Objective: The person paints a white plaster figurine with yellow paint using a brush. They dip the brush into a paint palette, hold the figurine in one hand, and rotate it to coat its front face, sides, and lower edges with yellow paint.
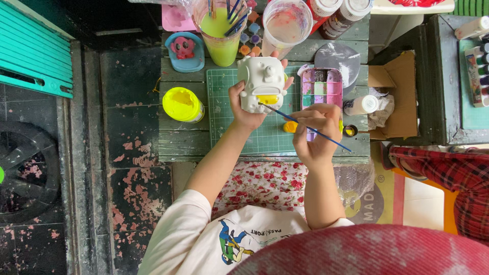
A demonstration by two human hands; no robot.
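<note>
- The white figurine (262,81) is held up over the green cutting mat (229,127), its moulded face turned toward the camera; a yellow painted patch sits low on its front. Its back and underside are hidden.
- The left hand (243,104) wraps its fingers round the figurine's left side and back, with fingertips showing past the far edge.
- The right hand (317,133) is curled shut, pinching one thin blue paintbrush (305,127). The brush's long axis slants from lower right up to upper left, and its tip touches the yellow patch.
- Just right of the figurine lies one pink paint palette (321,89), its lower end covered by the right hand.
- One open yellow paint jar (182,104) stands left of the mat.
- Two clear plastic cups stand behind: the green-water cup (221,40) holding several brushes too bunched to count, and the pinkish cup (285,25).
- A person's leg in red plaid (448,173) is cut off at the right edge.
</note>
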